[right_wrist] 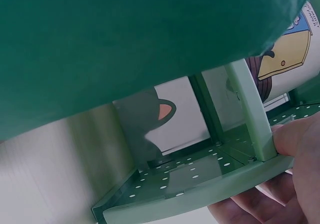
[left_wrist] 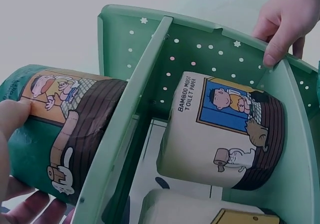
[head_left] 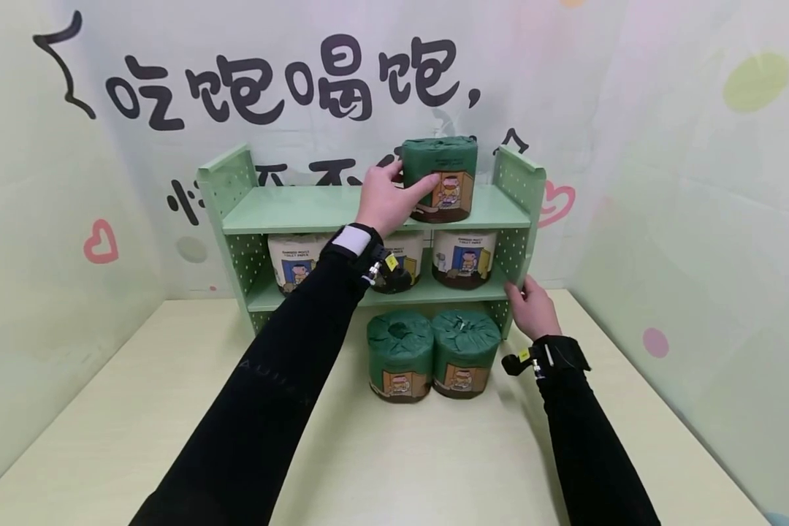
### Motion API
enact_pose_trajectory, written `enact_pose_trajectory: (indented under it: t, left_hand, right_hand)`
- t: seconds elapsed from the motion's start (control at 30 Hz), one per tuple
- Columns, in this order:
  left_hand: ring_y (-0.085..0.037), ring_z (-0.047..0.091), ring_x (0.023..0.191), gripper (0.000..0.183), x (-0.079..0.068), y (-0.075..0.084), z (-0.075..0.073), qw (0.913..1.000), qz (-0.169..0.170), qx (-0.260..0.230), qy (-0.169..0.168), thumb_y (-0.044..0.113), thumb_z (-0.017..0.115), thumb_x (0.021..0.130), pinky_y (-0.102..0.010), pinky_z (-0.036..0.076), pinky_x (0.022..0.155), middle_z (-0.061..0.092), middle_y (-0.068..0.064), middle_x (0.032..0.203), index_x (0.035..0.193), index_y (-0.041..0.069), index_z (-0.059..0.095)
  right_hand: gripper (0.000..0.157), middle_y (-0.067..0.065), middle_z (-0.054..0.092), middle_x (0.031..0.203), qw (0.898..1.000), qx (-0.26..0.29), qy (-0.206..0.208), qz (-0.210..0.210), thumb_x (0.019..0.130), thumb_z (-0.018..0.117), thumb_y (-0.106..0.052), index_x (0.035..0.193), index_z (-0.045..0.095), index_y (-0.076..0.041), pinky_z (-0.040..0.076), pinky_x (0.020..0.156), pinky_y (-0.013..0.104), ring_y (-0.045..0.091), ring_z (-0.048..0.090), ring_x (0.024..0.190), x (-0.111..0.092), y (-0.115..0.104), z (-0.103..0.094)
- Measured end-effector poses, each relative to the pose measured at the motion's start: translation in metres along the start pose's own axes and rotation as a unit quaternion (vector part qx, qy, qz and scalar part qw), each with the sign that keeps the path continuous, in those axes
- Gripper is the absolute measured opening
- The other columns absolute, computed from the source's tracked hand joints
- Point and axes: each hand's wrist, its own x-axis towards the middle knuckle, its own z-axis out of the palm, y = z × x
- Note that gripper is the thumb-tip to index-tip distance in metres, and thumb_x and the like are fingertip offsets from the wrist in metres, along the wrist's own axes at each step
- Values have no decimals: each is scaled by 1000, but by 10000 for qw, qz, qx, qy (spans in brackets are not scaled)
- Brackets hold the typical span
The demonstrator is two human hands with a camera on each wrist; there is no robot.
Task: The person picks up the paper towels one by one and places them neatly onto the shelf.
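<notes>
Grasping green roll [head_left: 442, 155] with left hand [head_left: 389, 196] on rack [head_left: 296, 208] top board, just right of centre in head view; pinching rack's side edge with right hand [head_left: 535, 310] (lower, farther right).
</notes>
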Motion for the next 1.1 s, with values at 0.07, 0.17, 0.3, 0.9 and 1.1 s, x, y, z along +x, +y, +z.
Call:
enact_pose_trajectory:
  t: [0.07, 0.17, 0.3, 0.9, 1.1]
  left_hand:
    - [-13, 56, 96, 55, 2, 1, 4, 10000, -21, 21, 14, 43, 70, 92, -25, 48, 73, 59, -10, 120, 131, 5, 61]
    - [-12, 56, 98, 58, 5, 2, 9, 10000, -29, 62, 2, 43, 70, 92, -25, 48, 76, 61, -9, 119, 134, 5, 58]
    - [-11, 57, 103, 62, 8, 4, 14, 9999, -74, 130, -67, 42, 69, 93, -25, 50, 85, 60, -9, 123, 139, 5, 53]
    - [-16, 51, 111, 68, 12, 5, 22, 9994, -282, 128, -160, 44, 68, 93, -27, 48, 91, 52, -10, 131, 144, 5, 44]
    - [-14, 50, 112, 69, 6, 4, 13, 9996, -157, 140, -190, 43, 68, 93, -24, 46, 91, 49, -7, 134, 145, 6, 42]
  right_hand:
    - [43, 24, 54, 132, 10000, -9, 0, 1, 108, 44, -31, 143, 46, -6, 45, 94, 56, 37, 52, 116, 0, 0, 0]
    - [43, 24, 54, 131, 10000, -16, 35, -14, 108, 44, -31, 142, 47, -6, 46, 93, 56, 37, 53, 115, 0, 1, 1]
    - [44, 23, 55, 131, 10000, -11, 30, -5, 108, 44, -32, 142, 47, -6, 46, 93, 56, 37, 53, 115, -1, 2, 1]
    - [44, 22, 53, 134, 10000, 55, -7, 0, 108, 44, -32, 144, 46, -7, 45, 96, 55, 36, 51, 118, -1, 1, 2]
    - [45, 24, 54, 132, 10000, 25, -16, -18, 108, 44, -32, 143, 46, -5, 45, 95, 56, 37, 52, 117, -2, -1, 1]
